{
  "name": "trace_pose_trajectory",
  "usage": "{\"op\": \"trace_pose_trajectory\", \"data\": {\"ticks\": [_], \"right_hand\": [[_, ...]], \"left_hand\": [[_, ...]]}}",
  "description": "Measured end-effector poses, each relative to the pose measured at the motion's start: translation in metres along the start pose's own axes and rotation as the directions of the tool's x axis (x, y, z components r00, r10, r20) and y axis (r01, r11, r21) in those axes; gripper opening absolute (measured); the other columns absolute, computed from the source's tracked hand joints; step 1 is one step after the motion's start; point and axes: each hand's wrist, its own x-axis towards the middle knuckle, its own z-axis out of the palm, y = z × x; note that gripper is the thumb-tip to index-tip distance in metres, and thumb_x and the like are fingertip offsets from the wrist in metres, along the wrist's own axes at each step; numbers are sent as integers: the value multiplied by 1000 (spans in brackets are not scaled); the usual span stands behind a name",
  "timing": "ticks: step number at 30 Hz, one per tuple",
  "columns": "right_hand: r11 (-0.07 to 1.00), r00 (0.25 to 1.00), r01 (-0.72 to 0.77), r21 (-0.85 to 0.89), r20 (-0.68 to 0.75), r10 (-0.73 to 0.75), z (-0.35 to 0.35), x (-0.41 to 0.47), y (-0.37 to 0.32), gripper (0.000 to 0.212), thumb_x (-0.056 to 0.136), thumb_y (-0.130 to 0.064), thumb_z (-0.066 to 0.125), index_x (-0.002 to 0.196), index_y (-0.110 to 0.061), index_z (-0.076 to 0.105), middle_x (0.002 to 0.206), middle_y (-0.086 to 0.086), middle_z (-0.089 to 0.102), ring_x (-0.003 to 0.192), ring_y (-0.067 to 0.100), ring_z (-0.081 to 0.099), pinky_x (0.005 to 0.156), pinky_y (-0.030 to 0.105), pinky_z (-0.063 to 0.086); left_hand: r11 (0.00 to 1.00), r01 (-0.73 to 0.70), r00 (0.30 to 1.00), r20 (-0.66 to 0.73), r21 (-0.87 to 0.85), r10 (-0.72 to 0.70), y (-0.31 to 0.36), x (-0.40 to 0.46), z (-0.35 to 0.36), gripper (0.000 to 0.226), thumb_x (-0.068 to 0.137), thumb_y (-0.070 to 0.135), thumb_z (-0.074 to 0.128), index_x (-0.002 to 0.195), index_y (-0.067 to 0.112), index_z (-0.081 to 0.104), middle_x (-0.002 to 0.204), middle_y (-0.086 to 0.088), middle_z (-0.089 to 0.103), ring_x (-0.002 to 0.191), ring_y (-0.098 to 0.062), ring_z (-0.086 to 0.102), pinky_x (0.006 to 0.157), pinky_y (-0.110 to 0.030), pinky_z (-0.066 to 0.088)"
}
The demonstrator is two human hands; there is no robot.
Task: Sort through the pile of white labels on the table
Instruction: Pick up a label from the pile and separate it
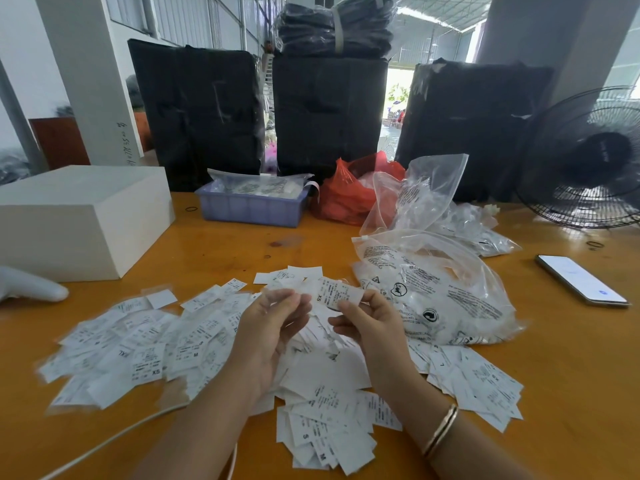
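With both hands, left hand and right hand, pinching one XS label above the label pile, loose labels may slide toward 3 o'clock under the clear bag and mix sizes.

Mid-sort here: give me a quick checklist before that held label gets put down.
1. Right hand pinches the label: ok.
2. Size print readable, XS: ok.
3. Left hand grip on a second label: cannot tell, blurred.
4. Separate XS stack in the pile: not ok, sizes lie mixed.
5. Bare table beyond the pile for a drop spot: ok.
6. Phone apart from the labels: ok.
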Motion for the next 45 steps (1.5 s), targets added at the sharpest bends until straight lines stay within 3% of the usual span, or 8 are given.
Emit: {"op": "trace_pose_trajectory", "data": {"ticks": [15, 21, 27, 30, 34, 37, 40, 45], "right_hand": [[894, 993, 112, -434, 87, -82, 4, -1, 7, 6, 90, -11, 63, 87, -16, 61, 75, -2, 73, 61, 8, 68, 55, 18, 51], [791, 983, 182, -584, 99, -153, 6, -3, 9, 31, 100, -17, 44, 127, -29, 54, 92, -1, 69, 79, 7, 66, 69, 29, 55], [705, 960, 280, -652, 188, -208, 7, -6, 18, 42, 96, -16, 53, 131, -39, 43, 69, 8, 64, 46, 3, 34, 48, 22, 33], [655, 950, 311, -689, 235, -205, 5, -5, 18, 48, 96, -9, 51, 132, -41, 41, 91, 10, 71, 57, 6, 46, 57, 30, 45], [502, 913, 408, -763, 336, -232, 2, -2, 11, 54, 93, -4, 49, 141, -26, 41, 132, -3, 57, 106, -2, 49, 94, 15, 42], [514, 894, 370, -774, 147, -423, -9, 16, -11, 45, 94, -5, 51, 136, -19, 49, 125, -3, 60, 108, 13, 56, 98, 33, 48], [483, 819, 302, -822, -35, -573, -33, 43, -36, 32, 93, 0, 49, 120, -11, 63, 116, 4, 65, 100, 17, 60, 89, 32, 51], [324, 885, -18, -946, -166, -435, -71, 84, -49, 34, 93, -2, 44, 119, -10, 64, 119, 10, 65, 87, 19, 61, 66, 19, 42]], "left_hand": [[914, -114, 993, 85, 390, 88, -10, -3, 1, 11, 84, 18, 70, 93, 24, 69, 88, 6, 75, 85, -11, 70, 73, -22, 51], [927, -136, 991, 34, 349, 132, -7, -2, 0, 6, 81, 24, 71, 85, 28, 75, 85, 10, 74, 83, -3, 68, 64, -13, 52], [863, -198, 980, 116, 465, 163, -10, -6, 2, 11, 80, 31, 73, 88, 39, 72, 91, 15, 72, 85, -3, 69, 76, -24, 53], [845, -211, 976, 56, 491, 211, -9, -5, 1, 12, 78, 30, 75, 89, 33, 69, 90, 9, 72, 82, -7, 69, 67, -21, 53], [802, -251, 964, 69, 542, 256, -5, -6, 1, 6, 80, 28, 73, 83, 26, 69, 79, 13, 71, 74, 2, 64, 63, -16, 45], [752, -246, 948, -11, 612, 318, 0, -1, -1, 7, 81, 32, 72, 85, 31, 66, 78, 19, 68, 79, 1, 61, 61, -16, 40], [576, -286, 879, -30, 766, 476, 6, 4, -10, 18, 82, 33, 71, 96, 32, 60, 93, 20, 59, 78, 5, 54, 58, -12, 37], [323, -202, 850, 2, 924, 527, 9, 12, -26, 63, 78, 31, 76, 132, 23, 44, 97, 4, 60, 74, -12, 55, 56, -18, 43]]}}
